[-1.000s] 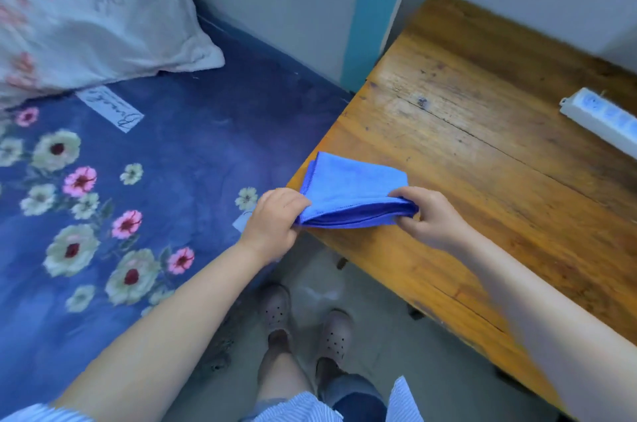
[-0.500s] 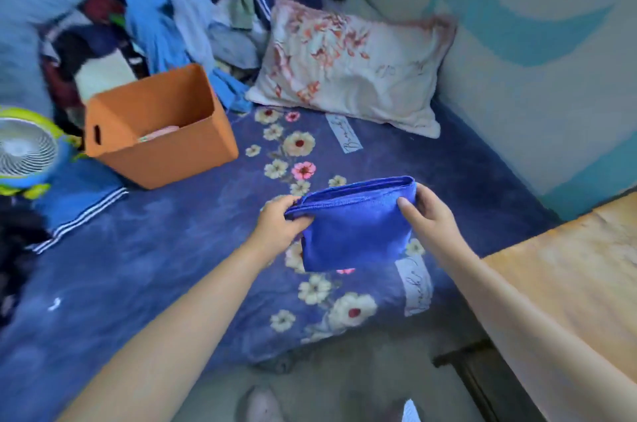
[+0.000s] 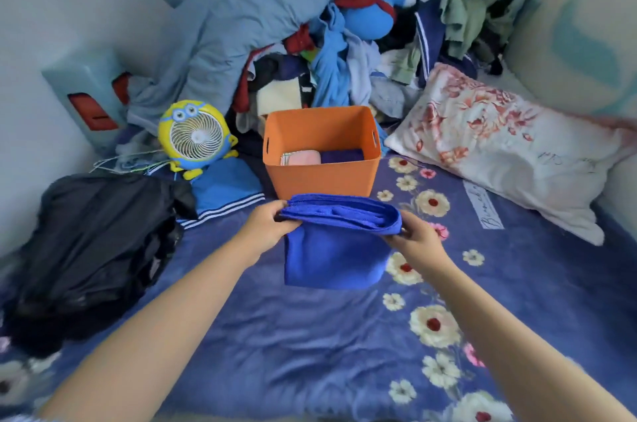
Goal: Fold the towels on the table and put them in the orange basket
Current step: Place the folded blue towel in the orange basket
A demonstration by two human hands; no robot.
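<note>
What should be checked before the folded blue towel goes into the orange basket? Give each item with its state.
1. Both hands hold the towel: left hand and right hand pinch the top ends of the blue towel. Ok.
2. Towel folded: layers stacked at the top edge, lower part hangs flat. Ok.
3. Orange basket upright, opening clear: ok.
4. Room inside: a pink towel and a dark purple towel lie low in it. Ok.
5. Towel over the basket: not ok, it hangs in front of the near wall.
6. Basket steady on the bed: cannot tell.
</note>
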